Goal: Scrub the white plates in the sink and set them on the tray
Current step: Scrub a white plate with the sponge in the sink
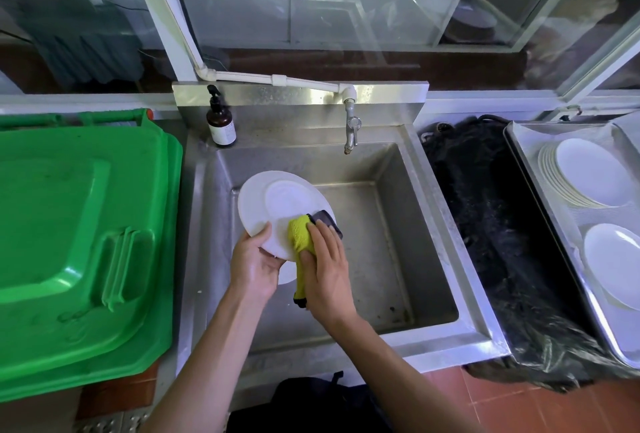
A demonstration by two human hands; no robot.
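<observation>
Gripping plate (277, 204) rim: left hand (254, 268) | right hand (325, 270) clutches cloth (299, 235) on plate | over sink (398, 242)

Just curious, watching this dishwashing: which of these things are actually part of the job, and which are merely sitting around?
In use:
white plate, held by the left hand
yellow cloth, under the right hand
sink
tray with stacked plates

Just sitting there:
green bin lid
soap bottle
tap
black bag

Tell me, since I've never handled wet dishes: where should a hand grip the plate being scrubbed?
Grip the plate at its near rim, coming from the left, as the left hand does: thumb on top, fingers beneath. It is tilted over the sink, and the cloth covers its right side.
</observation>
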